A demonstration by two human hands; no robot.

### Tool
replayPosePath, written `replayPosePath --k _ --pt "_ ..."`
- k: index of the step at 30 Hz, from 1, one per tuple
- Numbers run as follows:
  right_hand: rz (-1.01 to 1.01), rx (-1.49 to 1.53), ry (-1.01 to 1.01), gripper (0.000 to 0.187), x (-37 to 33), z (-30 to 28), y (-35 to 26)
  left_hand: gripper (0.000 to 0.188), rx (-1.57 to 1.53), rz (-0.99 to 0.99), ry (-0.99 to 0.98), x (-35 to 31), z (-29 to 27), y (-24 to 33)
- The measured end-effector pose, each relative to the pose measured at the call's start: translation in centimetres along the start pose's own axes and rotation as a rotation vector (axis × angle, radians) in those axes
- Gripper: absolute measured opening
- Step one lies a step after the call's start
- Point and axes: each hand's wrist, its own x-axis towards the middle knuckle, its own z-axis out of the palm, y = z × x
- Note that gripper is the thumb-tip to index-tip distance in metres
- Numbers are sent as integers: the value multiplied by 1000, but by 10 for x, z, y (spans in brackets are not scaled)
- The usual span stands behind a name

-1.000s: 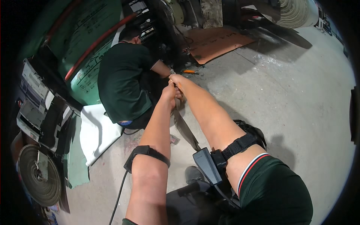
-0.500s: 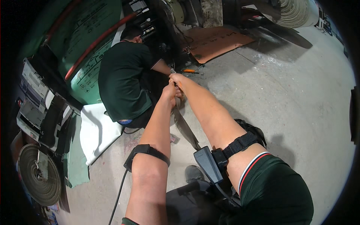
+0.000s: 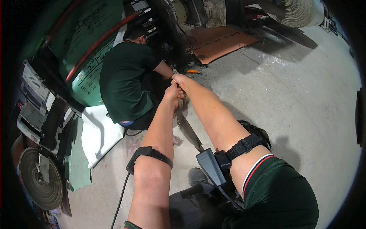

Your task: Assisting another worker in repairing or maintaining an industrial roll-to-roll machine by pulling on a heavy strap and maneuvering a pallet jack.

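Both my arms reach forward, and the hands meet close together in front of me. My left hand (image 3: 174, 94) is closed round a long grey-brown strip (image 3: 188, 131), a belt or band of cloth, whose loose end hangs down between my forearms. Just beyond it, my right hand (image 3: 180, 80) is closed as well, on what looks like the same strip; its fingers are mostly hidden. A crouching person in a dark green shirt (image 3: 124, 80) is at the left, with an arm (image 3: 164, 70) stretched out right beside my hands. What that person's hand does is hidden.
Dark machinery (image 3: 167, 42) stands ahead. An orange-handled tool (image 3: 192, 71) lies on the concrete floor near an orange-brown sheet (image 3: 221, 44). At left are a white sheet (image 3: 101, 133), a red bar (image 3: 95, 46) and a coiled roll (image 3: 41, 177). A large roll (image 3: 299, 13) stands far right.
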Motion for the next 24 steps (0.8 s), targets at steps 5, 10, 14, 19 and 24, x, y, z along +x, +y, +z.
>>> replayPosePath --k 5,10,14,19,24 --pt "14 -14 -3 32 5 -5 -1 30 27 8 -5 1 4 -1" --pt "56 -1 23 32 -11 5 -2 31 26 20 -4 1 -5 2" --pt "33 -103 -72 25 -14 -4 -6 31 22 6 -21 4 1 0" --pt "46 -120 -74 29 -17 1 -5 22 24 -23 -12 -2 -1 4" --pt "22 19 -4 30 6 -7 -1 22 -5 -56 18 -8 11 3"
